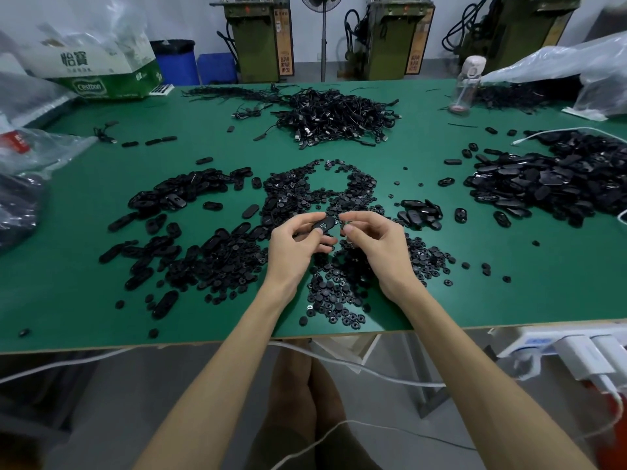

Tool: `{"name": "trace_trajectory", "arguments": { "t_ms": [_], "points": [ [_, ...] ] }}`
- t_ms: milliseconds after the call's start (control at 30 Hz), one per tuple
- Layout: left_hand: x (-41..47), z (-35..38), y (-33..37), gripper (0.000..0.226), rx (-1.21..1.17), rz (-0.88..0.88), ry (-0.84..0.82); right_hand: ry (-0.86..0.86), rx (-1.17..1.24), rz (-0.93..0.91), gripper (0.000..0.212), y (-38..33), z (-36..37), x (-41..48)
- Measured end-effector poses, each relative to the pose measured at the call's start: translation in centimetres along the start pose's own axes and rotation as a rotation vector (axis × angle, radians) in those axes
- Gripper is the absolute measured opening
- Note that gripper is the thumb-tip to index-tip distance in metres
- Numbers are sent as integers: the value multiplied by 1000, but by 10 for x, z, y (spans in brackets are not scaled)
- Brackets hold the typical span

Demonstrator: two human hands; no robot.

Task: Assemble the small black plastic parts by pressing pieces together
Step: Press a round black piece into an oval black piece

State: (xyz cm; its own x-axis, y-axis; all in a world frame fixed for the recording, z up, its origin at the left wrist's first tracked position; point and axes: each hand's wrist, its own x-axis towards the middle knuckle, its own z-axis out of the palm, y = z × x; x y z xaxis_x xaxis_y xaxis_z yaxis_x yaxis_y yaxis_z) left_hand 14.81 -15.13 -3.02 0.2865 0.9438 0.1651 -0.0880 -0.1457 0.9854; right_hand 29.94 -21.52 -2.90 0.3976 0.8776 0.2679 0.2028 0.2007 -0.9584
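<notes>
Step seemed mating — left hand point(298, 239) gripped shell point(321, 224) | right hand point(373, 244) curled, grasp unclear | next needed: aligning, firm press.

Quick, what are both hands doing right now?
Left hand: holds an oval black part.
Right hand: fingers curled; cannot tell if it holds anything.

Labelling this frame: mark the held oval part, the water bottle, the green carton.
oval part point(321, 224): head view, its shiny top face.
water bottle point(464, 91): head view, clear body.
green carton point(112, 84): head view, front side.
</notes>
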Motion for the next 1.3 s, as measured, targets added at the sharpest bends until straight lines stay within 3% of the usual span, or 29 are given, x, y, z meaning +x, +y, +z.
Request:
{"name": "trace_trajectory", "arguments": {
  "t_ms": [1300],
  "points": [
    [-1, 2, -1, 21, 16, -7, -8, 7, 237, 80, 10, 5, 1, 2]
  ]
}}
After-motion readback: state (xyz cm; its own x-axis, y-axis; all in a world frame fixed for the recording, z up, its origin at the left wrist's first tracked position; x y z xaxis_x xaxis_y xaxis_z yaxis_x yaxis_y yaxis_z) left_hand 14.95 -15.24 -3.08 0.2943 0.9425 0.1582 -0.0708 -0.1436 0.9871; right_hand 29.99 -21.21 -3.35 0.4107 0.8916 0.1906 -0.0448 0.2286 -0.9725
